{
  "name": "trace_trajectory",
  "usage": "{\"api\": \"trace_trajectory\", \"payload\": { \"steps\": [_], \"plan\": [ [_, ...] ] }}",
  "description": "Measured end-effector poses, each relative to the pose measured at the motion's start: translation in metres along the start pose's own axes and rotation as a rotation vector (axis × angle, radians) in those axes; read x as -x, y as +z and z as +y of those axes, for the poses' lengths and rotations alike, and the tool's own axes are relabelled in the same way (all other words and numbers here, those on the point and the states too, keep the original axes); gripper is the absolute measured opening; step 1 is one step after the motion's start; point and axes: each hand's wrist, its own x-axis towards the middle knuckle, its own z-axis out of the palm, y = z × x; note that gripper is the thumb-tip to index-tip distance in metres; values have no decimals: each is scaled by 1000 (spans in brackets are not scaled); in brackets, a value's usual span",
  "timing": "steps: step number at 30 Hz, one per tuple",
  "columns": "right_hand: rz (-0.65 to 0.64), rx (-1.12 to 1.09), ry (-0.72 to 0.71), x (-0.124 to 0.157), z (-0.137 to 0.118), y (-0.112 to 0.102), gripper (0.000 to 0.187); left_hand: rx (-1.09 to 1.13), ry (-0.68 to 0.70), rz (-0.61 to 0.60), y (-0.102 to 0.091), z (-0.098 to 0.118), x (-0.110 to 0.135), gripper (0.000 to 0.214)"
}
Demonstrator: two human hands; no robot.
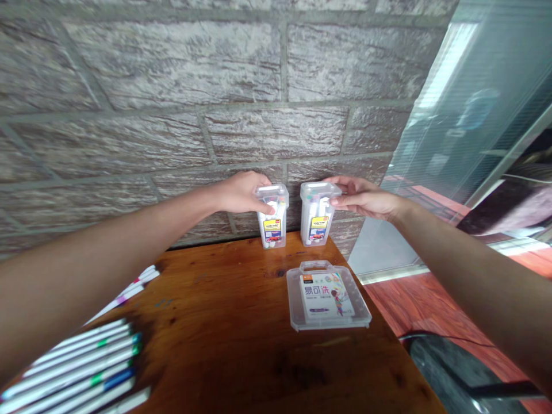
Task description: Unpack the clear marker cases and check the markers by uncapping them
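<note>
Two clear plastic boxes of markers stand upright side by side at the table's back edge, a narrow gap between them. My left hand [246,194] grips the left marker box [272,221] near its top, thumb across the front. Around the upper right side of the right marker box [317,218] my right hand [362,198] is closed, fingers behind and thumb in front. Both boxes carry yellow and blue labels and hold white-bodied pens. In front of them a flat clear plastic case [329,296] with a handle and printed card lies on the wood.
White markers [81,368] with green and blue parts lie in a row at the table's [215,345] front left, partly under my left forearm. A stone-block wall [241,69] rises behind. To the right are a glass panel [466,115] and a dark round stool [452,368].
</note>
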Motion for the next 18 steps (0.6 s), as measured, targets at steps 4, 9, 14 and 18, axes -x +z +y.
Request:
{"api": "trace_trajectory", "payload": {
  "steps": [4,9,14,18],
  "plan": [
    [-2,0,-5,-1,0,0,54,4,10,-29,0,-2,-1,46],
    [2,2,-7,-1,-1,1,53,30,32,-13,2,-5,-2,47],
    [2,5,2,-1,-2,2,55,-20,28,-47,-1,-2,-1,47],
    [1,10,5,-1,-3,3,55,-42,29,-49,-3,1,0,47]
  ]
}}
